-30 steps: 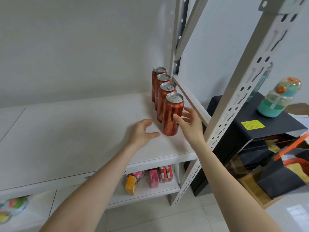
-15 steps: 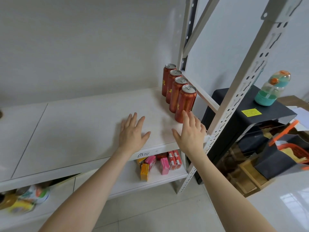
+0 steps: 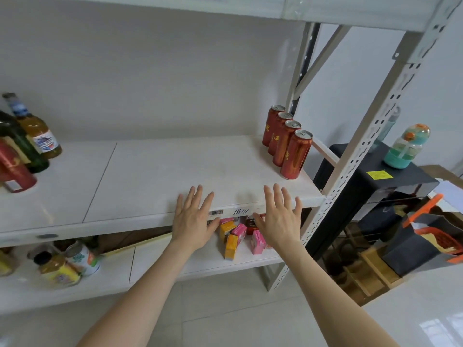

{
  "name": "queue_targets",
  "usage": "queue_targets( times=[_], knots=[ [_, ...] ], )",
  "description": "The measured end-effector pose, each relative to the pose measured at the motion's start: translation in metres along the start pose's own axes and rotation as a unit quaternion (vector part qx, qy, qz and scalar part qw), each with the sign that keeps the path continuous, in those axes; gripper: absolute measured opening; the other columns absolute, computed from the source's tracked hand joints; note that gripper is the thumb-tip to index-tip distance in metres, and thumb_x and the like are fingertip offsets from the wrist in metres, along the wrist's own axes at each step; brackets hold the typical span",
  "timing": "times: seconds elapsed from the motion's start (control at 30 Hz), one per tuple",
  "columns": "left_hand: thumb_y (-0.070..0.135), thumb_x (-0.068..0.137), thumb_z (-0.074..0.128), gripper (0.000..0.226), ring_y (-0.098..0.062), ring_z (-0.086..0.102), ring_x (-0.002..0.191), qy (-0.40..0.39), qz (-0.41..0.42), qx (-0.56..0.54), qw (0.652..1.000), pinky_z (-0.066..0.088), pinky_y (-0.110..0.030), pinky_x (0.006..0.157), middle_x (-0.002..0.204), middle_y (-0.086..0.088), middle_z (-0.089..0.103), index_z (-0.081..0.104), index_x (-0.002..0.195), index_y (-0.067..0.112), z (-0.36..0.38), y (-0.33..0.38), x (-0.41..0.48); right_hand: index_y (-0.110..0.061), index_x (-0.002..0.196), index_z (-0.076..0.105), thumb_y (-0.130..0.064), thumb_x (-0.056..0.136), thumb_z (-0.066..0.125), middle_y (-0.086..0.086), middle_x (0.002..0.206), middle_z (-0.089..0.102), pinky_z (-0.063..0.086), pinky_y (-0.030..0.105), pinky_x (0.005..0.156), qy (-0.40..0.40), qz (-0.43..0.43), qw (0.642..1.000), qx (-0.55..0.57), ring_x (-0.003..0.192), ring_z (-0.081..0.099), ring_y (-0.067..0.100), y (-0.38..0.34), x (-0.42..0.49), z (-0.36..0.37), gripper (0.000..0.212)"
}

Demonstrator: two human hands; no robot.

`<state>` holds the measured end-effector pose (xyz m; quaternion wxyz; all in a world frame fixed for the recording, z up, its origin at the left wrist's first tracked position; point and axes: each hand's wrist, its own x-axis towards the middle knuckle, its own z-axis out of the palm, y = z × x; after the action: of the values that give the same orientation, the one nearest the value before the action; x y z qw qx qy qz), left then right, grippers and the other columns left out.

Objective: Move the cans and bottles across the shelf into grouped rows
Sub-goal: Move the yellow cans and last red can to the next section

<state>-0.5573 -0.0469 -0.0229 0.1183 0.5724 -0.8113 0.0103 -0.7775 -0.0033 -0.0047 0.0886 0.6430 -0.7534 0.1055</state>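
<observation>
Several red cans stand in one straight row at the right end of the white shelf, running front to back beside the post. At the shelf's far left stand bottles: an amber bottle, a dark green bottle and a red bottle, partly cut off by the frame edge. My left hand and my right hand hover in front of the shelf's front edge, fingers straight and spread, holding nothing.
The lower shelf holds small pink and orange cartons and, at left, jars and a can. A perforated metal post frames the right side. A black stand with a teal bottle sits beyond it.
Both hands drew back from the front can toward the shelf's front edge and opened flat. The view pulled back and panned left, bringing the bottles at far left into sight.
</observation>
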Motion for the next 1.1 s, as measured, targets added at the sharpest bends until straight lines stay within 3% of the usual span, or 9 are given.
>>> queue_targets(
  times=[0.2,0.37,0.57,0.77,1.1],
  knots=[
    [0.056,0.098,0.036,0.07,-0.026,-0.003,0.153,-0.007,-0.02,0.031,0.999,-0.001,-0.048,0.122,0.166,-0.008,0.004,0.012,0.157,0.027,-0.02,-0.041,-0.065,-0.022,0.157,0.012,-0.06,0.098,0.036,0.007,0.166,0.012,0.005,0.055,0.12,-0.013,-0.034,0.999,0.014,0.153,0.008,0.029,-0.061,-0.04,-0.011,0.075],
    [0.059,0.098,0.035,0.07,-0.027,0.0,0.153,0.01,-0.037,0.046,0.998,0.001,-0.049,0.122,0.166,-0.009,0.008,0.016,0.157,0.026,-0.036,-0.09,-0.098,-0.021,0.156,0.015,-0.056,0.097,0.041,0.008,0.165,0.015,0.006,0.054,0.12,-0.01,-0.054,0.998,0.033,0.152,0.01,0.028,-0.12,-0.06,-0.016,0.074],
    [0.06,0.097,0.034,0.07,-0.027,0.0,0.153,0.013,-0.058,0.068,0.996,0.0,-0.049,0.122,0.166,-0.01,0.009,0.018,0.156,0.026,-0.058,-0.181,-0.134,-0.019,0.155,0.021,-0.055,0.095,0.045,0.009,0.163,0.022,0.011,0.055,0.119,-0.003,-0.054,0.998,0.033,0.151,0.017,0.029,-0.205,-0.075,-0.017,0.073],
    [0.061,0.097,0.035,0.07,-0.028,0.001,0.153,-0.001,-0.072,0.083,0.994,0.002,-0.051,0.121,0.165,-0.01,0.01,0.021,0.156,0.027,-0.081,-0.284,-0.173,-0.02,0.157,0.014,-0.058,0.097,0.039,0.008,0.165,0.018,0.011,0.057,0.119,-0.015,-0.058,0.998,0.03,0.152,0.013,0.029,-0.311,-0.093,-0.016,0.075],
    [0.06,0.097,0.033,0.069,-0.027,-0.002,0.153,-0.011,-0.094,0.067,0.993,-0.001,-0.05,0.121,0.166,-0.01,0.007,0.018,0.156,0.026,-0.095,-0.401,-0.209,-0.021,0.157,0.01,-0.046,0.098,0.039,0.005,0.166,0.014,0.007,0.057,0.119,-0.038,-0.068,0.995,0.058,0.153,0.01,0.026,-0.45,-0.107,-0.002,0.071]
  ],
)
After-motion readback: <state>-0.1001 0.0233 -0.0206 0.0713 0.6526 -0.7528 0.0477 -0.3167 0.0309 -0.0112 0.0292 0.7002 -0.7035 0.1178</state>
